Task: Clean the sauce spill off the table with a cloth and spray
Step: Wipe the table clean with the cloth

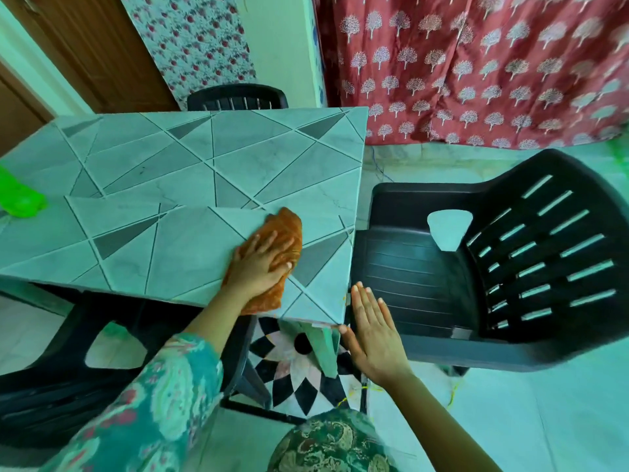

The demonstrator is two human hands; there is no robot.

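Note:
An orange cloth point(287, 229) lies on the grey geometric-patterned table point(204, 165) near its right front corner. My left hand point(260, 264) presses flat on the cloth, fingers spread over it. My right hand point(372, 335) is open and flat, held upright beside the table's right edge at the corner, holding nothing. A small orange-brown smear point(344, 297) shows on the table's edge close to my right fingertips. A green object point(18, 195), blurred and partly cut off, stands at the table's far left edge; I cannot tell whether it is the spray.
A black plastic chair point(493, 260) stands right of the table, close to my right hand. Another black chair point(68, 369) is tucked under the front left, and a third point(238, 97) sits behind the table. A red patterned curtain point(476, 69) hangs at the back right.

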